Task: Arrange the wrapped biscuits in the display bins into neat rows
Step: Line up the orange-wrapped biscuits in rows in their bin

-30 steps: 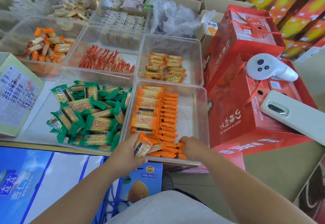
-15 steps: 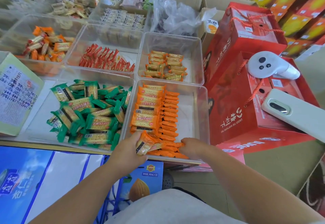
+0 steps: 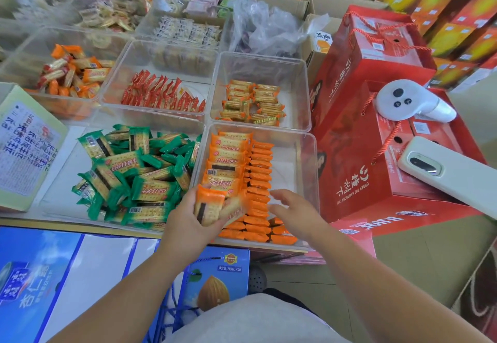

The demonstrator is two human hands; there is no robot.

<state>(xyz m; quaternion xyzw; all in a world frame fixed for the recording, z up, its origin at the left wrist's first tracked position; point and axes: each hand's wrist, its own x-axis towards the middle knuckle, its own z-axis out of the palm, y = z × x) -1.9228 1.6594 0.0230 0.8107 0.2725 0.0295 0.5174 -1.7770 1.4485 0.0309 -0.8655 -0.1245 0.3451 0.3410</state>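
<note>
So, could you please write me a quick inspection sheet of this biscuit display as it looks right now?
Surface: clear plastic bins packed edge to edge on a counter.
Job's things: orange biscuits in rows along their bin's left half, the right half bare; green biscuits in a loose heap.
Clutter: white controller and phone on the red gift boxes.
Grippers: left hand holds a few orange packets; right hand open above the bin, empty.
Cables: nothing seen.
Surroundings: blue drink cartons below the counter, orange boxes behind.
</note>
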